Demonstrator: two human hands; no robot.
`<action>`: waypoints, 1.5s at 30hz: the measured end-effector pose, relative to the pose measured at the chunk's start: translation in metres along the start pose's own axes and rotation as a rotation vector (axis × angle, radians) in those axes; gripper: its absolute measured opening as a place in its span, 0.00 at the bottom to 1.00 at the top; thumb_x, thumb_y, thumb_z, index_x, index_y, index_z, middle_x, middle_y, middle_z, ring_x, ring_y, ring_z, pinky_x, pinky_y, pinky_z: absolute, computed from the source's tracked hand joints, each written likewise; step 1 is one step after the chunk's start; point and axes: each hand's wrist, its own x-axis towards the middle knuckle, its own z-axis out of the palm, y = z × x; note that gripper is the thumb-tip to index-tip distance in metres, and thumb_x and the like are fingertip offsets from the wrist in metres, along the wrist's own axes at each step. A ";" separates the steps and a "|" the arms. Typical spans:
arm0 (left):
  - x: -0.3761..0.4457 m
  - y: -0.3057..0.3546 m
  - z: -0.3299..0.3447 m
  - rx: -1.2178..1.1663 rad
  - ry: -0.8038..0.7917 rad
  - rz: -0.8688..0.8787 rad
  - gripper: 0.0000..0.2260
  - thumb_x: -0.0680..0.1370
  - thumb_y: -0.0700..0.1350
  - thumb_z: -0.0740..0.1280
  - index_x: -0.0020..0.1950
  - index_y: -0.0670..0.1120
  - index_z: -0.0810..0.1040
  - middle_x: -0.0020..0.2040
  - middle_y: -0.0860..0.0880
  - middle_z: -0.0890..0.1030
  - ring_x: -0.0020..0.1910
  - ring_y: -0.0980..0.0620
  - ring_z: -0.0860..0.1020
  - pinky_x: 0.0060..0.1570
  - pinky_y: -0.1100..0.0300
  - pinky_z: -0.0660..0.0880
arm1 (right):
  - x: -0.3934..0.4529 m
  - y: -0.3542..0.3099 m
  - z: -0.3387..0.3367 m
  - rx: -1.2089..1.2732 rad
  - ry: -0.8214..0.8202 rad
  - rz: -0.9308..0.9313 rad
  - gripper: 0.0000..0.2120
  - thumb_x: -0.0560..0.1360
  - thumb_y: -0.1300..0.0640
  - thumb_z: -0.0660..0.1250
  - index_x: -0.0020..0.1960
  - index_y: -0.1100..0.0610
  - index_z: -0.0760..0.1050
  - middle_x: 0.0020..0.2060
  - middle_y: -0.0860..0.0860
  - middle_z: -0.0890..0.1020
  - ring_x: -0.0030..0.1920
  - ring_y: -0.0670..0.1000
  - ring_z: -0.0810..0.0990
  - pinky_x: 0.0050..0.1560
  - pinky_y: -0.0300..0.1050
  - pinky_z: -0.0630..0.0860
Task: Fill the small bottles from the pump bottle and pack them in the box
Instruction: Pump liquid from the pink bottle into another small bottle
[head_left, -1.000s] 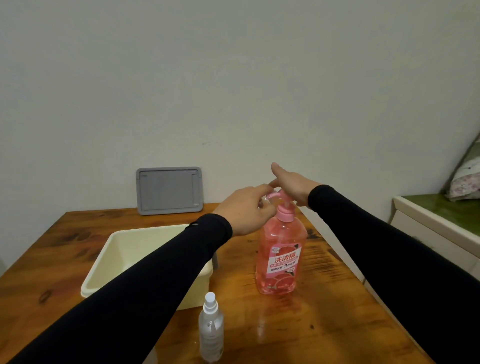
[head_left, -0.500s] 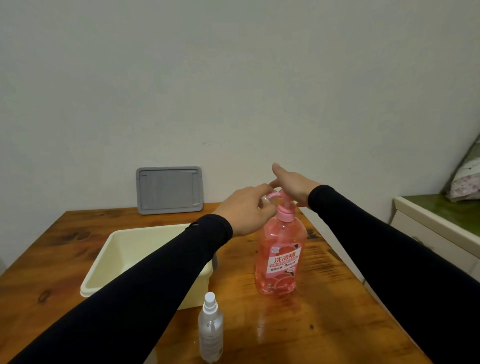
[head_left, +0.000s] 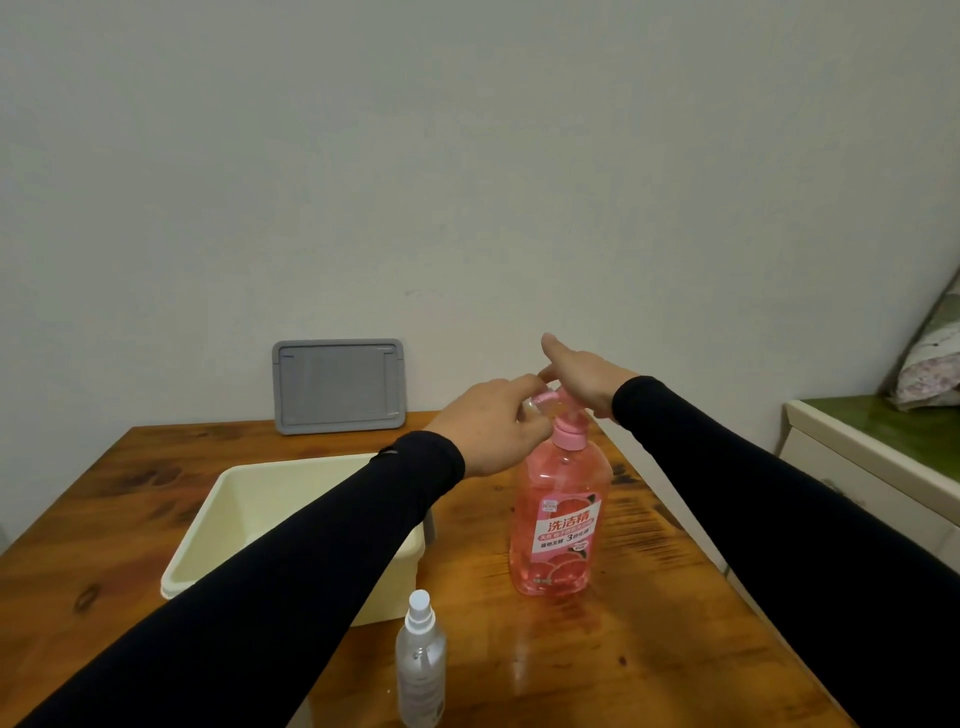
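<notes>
So your right hand (head_left: 582, 376) lay flat on top of the pump bottle (head_left: 561, 512), its fingers straight and pressed on the pump head, while your left hand (head_left: 493, 423) curled round something small and clear at the spout; whether that was one of the small bottles, the view did not show plainly. Below both hands the pink bottle stood upright on the wooden table (head_left: 649, 623), and its label read 洗洁精 in large white characters, with a "3" in the smaller line beneath; the rest was too small to read. Under your left forearm sat the cream box (head_left: 218, 525), open at the top. Nearer you than your hands, a clear spray bottle (head_left: 421, 665) stood upright with its white cap on. Beyond your left hand a grey lid (head_left: 337, 387) leaned against the wall.
</notes>
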 end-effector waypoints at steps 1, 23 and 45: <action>0.000 0.000 0.000 0.003 0.001 0.003 0.20 0.77 0.54 0.60 0.67 0.53 0.70 0.43 0.58 0.75 0.40 0.62 0.74 0.34 0.68 0.66 | 0.000 0.000 0.000 -0.002 0.001 0.003 0.35 0.80 0.37 0.40 0.70 0.60 0.70 0.58 0.57 0.76 0.60 0.54 0.71 0.57 0.47 0.62; -0.009 -0.006 0.016 -0.032 0.017 -0.004 0.19 0.76 0.54 0.59 0.66 0.55 0.70 0.41 0.59 0.76 0.40 0.60 0.76 0.39 0.64 0.75 | 0.001 0.015 0.014 0.012 0.013 -0.006 0.34 0.80 0.38 0.41 0.67 0.59 0.73 0.60 0.58 0.78 0.60 0.56 0.75 0.62 0.49 0.66; -0.001 -0.003 0.005 -0.032 0.015 -0.008 0.17 0.77 0.53 0.60 0.65 0.53 0.70 0.41 0.60 0.74 0.40 0.61 0.74 0.34 0.67 0.68 | 0.000 0.004 0.003 0.070 -0.007 -0.012 0.35 0.80 0.37 0.40 0.70 0.61 0.69 0.42 0.53 0.78 0.50 0.52 0.75 0.53 0.45 0.67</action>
